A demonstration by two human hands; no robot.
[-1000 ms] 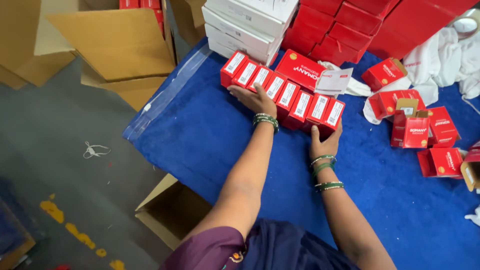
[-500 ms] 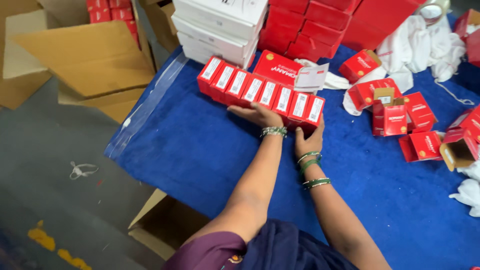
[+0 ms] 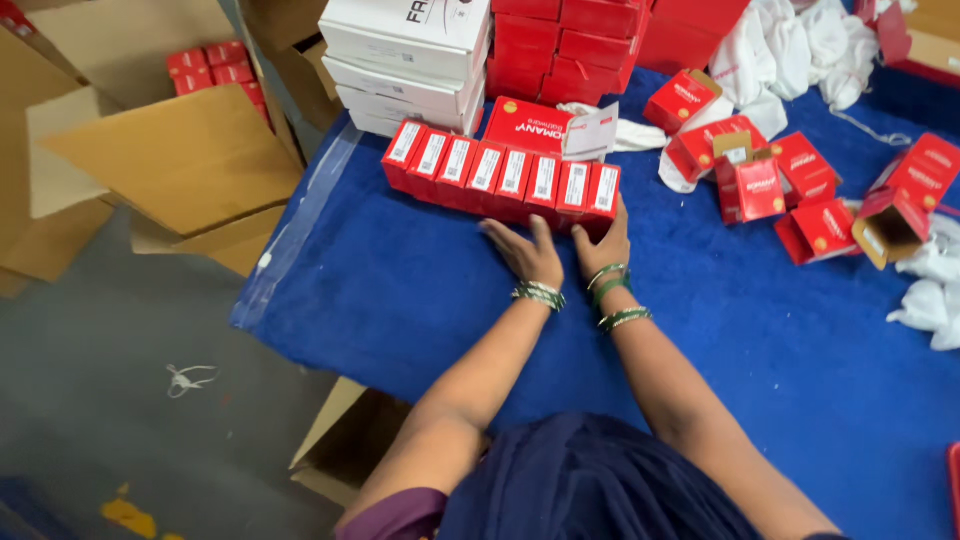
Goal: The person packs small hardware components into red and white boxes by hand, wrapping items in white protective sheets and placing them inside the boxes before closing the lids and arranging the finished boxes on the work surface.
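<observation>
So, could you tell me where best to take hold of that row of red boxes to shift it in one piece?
Probably at its two short ends, one hand from each side, pressing inward. The row of red boxes is eight loose cartons side by side, so squeezing endwise should keep them together. The left hand and right hand now lie on the near side, at its right part.

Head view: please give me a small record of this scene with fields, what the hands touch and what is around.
view: head camera, looking down
surface: blue cloth on the table
left hand: flat on the cloth, open, beside the row's near side
right hand: fingers against the right end of the row
row of red boxes: eight, standing side by side
behind the row: white cartons, stacked red boxes
right side: loose red boxes, some open; white cloths
left side: cardboard flaps
</observation>
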